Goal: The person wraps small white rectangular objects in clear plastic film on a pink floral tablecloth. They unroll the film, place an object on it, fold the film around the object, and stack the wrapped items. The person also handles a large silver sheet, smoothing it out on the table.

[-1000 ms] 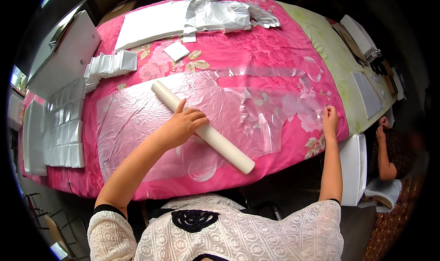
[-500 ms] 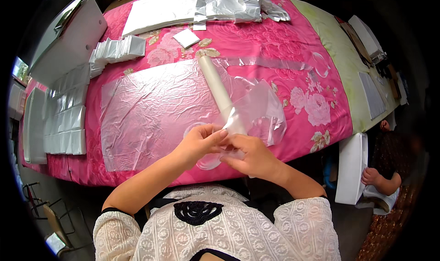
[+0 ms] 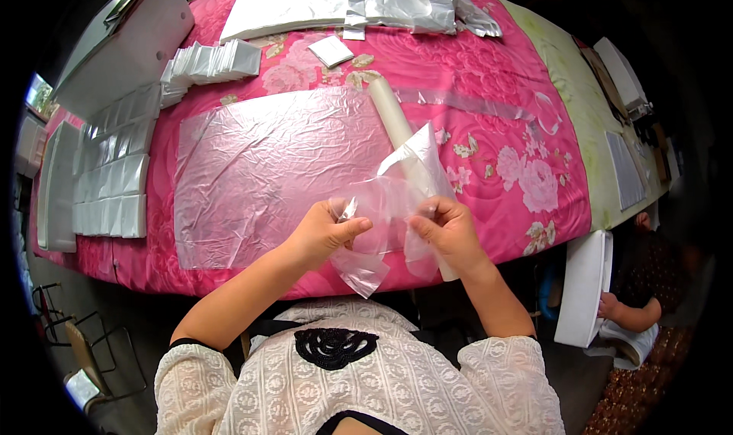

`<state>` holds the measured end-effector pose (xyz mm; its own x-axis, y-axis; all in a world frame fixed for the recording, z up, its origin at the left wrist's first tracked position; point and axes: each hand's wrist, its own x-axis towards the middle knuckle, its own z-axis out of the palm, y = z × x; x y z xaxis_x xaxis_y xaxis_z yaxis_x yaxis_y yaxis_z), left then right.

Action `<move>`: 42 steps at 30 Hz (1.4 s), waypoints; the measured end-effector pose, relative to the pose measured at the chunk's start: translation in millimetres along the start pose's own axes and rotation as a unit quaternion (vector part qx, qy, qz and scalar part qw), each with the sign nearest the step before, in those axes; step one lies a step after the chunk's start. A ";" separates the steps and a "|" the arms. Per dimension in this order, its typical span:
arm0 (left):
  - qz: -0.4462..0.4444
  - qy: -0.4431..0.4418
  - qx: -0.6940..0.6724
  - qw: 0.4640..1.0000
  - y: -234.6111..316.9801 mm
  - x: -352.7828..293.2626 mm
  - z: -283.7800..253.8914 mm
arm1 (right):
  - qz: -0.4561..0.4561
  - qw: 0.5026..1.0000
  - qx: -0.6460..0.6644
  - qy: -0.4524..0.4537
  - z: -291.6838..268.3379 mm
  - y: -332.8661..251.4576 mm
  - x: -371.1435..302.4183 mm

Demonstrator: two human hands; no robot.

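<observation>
My left hand [image 3: 328, 230] and my right hand [image 3: 452, 233] are held apart above the near edge of the table. Both pinch a thin clear plastic film [image 3: 379, 202], which stretches loosely between them and hangs in folds below. Whether it is a bag or a loose piece, I cannot tell. Behind my right hand a long cream-coloured tube [image 3: 392, 114] lies slanted, partly covered by film. Left of it a large, wrinkled clear plastic sheet [image 3: 252, 183] is spread flat on the pink flowered cloth [image 3: 504, 229].
Folded silvery-white packets line the left side, in a row [image 3: 210, 61] and in stacks [image 3: 114, 175], beside a white box [image 3: 126, 49]. A small white packet [image 3: 330, 51] and a long white pile [image 3: 290, 8] lie farther back. At right, another person's hand [image 3: 608, 305] touches a white box [image 3: 582, 286].
My hands have moved apart, the left one leftward and the right one rightward, spreading the film between them. The view has shifted slightly. The other person's hand is slightly lower.
</observation>
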<state>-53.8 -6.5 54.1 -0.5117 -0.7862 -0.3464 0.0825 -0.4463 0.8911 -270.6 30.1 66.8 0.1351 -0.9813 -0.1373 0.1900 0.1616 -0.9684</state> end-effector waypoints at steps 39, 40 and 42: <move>0.043 0.276 0.646 0.710 57.8 -79.7 -216.9 | 0.188 0.873 -0.449 0.033 6.8 12.4 -82.8; 0.123 0.297 0.714 0.622 62.1 -70.7 -196.2 | 0.190 0.869 -0.456 0.033 8.3 12.2 -82.2; 0.214 0.291 0.708 0.606 65.6 -45.0 -144.8 | 0.198 0.864 -0.461 0.036 10.2 11.0 -83.7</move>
<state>98.5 -62.3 85.7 -0.2793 -0.9025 0.3278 -0.9277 0.3417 0.1505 -269.8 115.0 69.7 -0.0546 -0.8775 -0.4764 -0.7181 0.3660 -0.5919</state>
